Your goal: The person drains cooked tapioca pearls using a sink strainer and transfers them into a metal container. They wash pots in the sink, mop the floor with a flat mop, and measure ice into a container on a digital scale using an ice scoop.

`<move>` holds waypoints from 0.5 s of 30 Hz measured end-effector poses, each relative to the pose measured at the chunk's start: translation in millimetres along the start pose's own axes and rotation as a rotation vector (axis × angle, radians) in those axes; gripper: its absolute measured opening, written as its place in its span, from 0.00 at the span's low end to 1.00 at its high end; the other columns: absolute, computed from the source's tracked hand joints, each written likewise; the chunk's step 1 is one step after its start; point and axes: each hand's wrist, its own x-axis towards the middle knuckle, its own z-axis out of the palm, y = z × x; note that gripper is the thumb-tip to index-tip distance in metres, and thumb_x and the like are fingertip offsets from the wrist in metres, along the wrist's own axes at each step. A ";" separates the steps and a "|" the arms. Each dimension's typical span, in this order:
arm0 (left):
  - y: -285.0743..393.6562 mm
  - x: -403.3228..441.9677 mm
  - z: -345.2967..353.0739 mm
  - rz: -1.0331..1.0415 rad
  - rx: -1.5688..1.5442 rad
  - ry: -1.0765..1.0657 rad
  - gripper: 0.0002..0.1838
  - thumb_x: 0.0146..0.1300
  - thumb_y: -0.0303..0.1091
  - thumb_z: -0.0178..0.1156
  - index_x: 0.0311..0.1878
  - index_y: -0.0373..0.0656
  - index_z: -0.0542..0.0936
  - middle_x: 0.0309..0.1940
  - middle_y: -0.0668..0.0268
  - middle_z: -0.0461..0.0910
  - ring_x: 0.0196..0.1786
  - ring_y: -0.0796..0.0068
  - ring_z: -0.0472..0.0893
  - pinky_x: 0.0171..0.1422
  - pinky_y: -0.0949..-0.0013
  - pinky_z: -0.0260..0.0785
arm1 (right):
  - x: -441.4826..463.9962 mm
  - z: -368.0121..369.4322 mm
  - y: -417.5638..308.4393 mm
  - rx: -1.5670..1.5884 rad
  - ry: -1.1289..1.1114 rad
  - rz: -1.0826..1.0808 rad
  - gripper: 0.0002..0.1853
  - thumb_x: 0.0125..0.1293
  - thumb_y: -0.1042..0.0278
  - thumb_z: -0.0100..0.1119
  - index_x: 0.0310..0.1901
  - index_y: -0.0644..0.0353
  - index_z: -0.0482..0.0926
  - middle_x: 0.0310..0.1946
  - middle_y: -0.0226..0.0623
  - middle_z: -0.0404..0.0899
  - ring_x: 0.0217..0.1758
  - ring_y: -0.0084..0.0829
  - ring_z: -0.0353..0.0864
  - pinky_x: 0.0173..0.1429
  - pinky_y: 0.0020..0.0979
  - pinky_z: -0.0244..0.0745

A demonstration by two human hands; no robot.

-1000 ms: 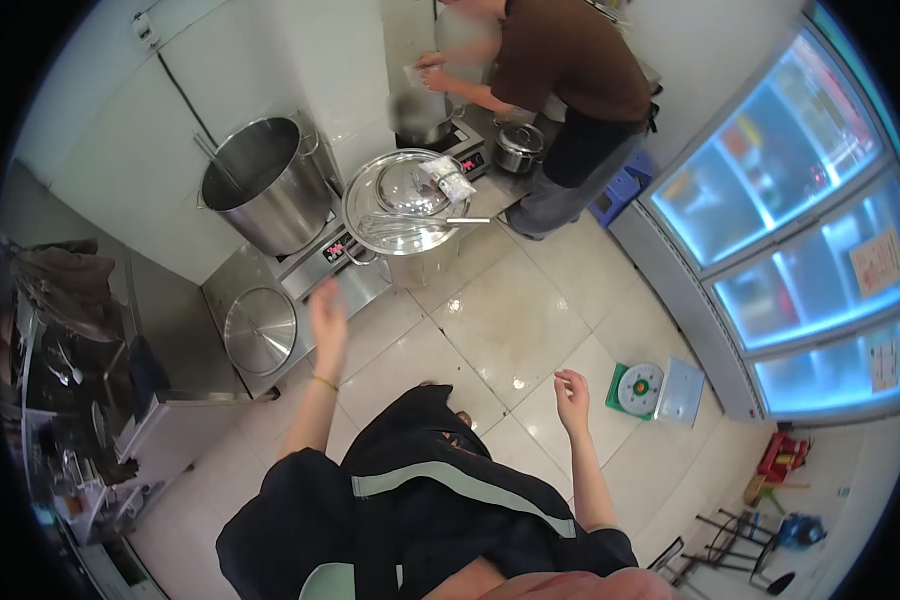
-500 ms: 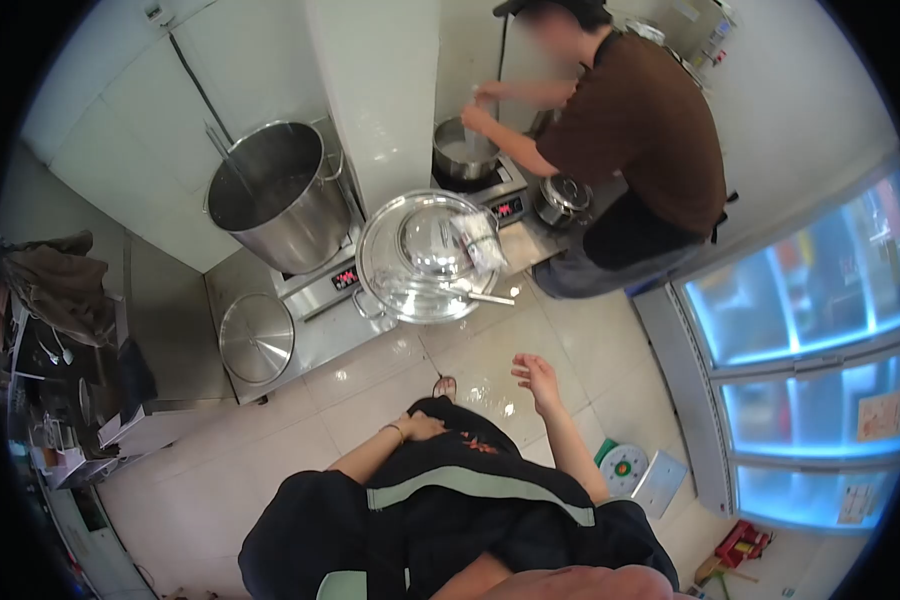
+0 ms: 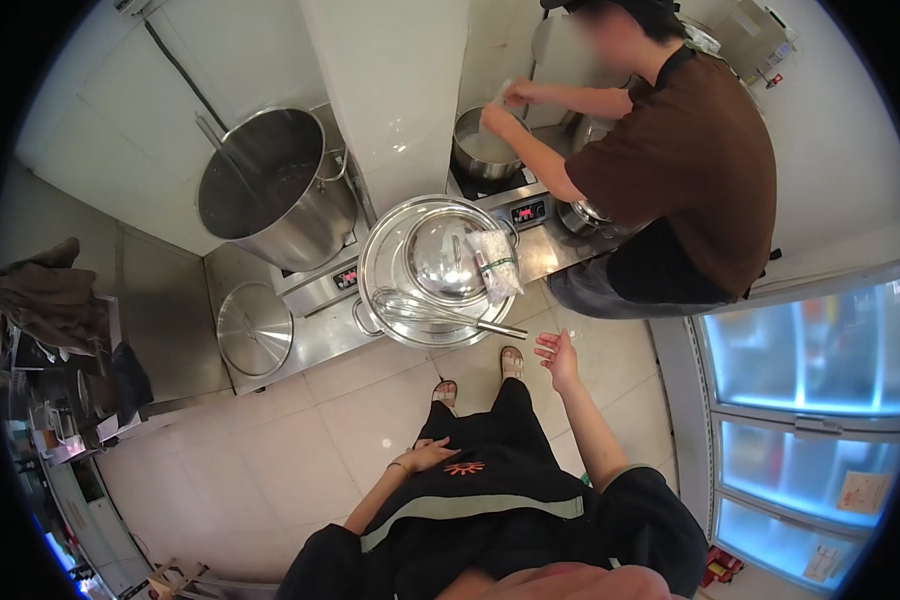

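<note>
The right hand [image 3: 558,360] hangs just beside the handle end of the whisk [image 3: 455,317], its fingers spread, slightly curled and holding nothing; the left hand [image 3: 428,457] lies against the black apron [image 3: 495,478] on the near side, its fingers stretched out, with nothing pinched that shows; the whisk lies across the near part of the shiny lid [image 3: 385,260] of a large pot, wire loops to the left, handle tip jutting past the rim to the right; a clear packet [image 3: 497,265] lies on the lid's right side, close to that handle; in my judgement, any grip would be surest round the bare handle, away from the wires; a lift straight up, before any sideways draw, would spare the packet a nudge; the forearm is best kept clear of the co-worker's hands [image 3: 500,120] at the far pan [image 3: 490,168].
</note>
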 end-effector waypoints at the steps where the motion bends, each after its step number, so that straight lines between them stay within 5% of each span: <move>1: -2.1 2.3 3.7 -0.008 -0.066 0.009 0.22 0.65 0.53 0.32 0.61 0.77 0.65 0.71 0.69 0.47 0.69 0.52 0.47 0.68 0.46 0.42 | 16.6 -1.5 -4.0 -0.002 -0.017 0.005 0.25 0.67 0.44 0.33 0.43 0.57 0.74 0.39 0.31 0.78 0.37 0.25 0.76 0.34 0.25 0.64; 8: 40.7 47.9 25.6 -0.195 -0.076 0.059 0.21 0.65 0.57 0.34 0.59 0.80 0.66 0.70 0.68 0.47 0.69 0.46 0.47 0.67 0.42 0.39 | 162.8 -26.8 -42.6 -0.223 0.034 0.104 0.20 0.66 0.46 0.40 0.42 0.53 0.75 0.36 0.26 0.77 0.32 0.22 0.76 0.29 0.23 0.60; 10: 130.4 46.3 -39.1 -0.465 -0.062 -0.055 0.20 0.64 0.57 0.34 0.59 0.83 0.65 0.70 0.69 0.50 0.68 0.45 0.48 0.66 0.42 0.40 | 205.9 -30.1 -48.7 -0.287 0.067 0.184 0.20 0.65 0.45 0.42 0.42 0.51 0.76 0.36 0.26 0.77 0.33 0.21 0.76 0.28 0.21 0.59; 13: 151.4 82.7 -34.7 -0.461 -0.065 -0.119 0.20 0.64 0.58 0.35 0.59 0.84 0.64 0.69 0.70 0.51 0.68 0.46 0.50 0.66 0.43 0.41 | 232.5 -20.6 -49.0 -0.405 -0.012 0.283 0.19 0.63 0.47 0.48 0.42 0.52 0.76 0.35 0.26 0.76 0.32 0.21 0.75 0.30 0.23 0.62; 15: 169.7 100.1 -39.9 -0.454 -0.003 -0.157 0.20 0.64 0.56 0.34 0.60 0.85 0.62 0.69 0.72 0.51 0.67 0.49 0.52 0.65 0.45 0.43 | 261.9 -26.4 -12.6 -0.567 -0.127 -0.137 0.19 0.62 0.49 0.51 0.44 0.55 0.76 0.36 0.27 0.76 0.34 0.22 0.74 0.34 0.27 0.66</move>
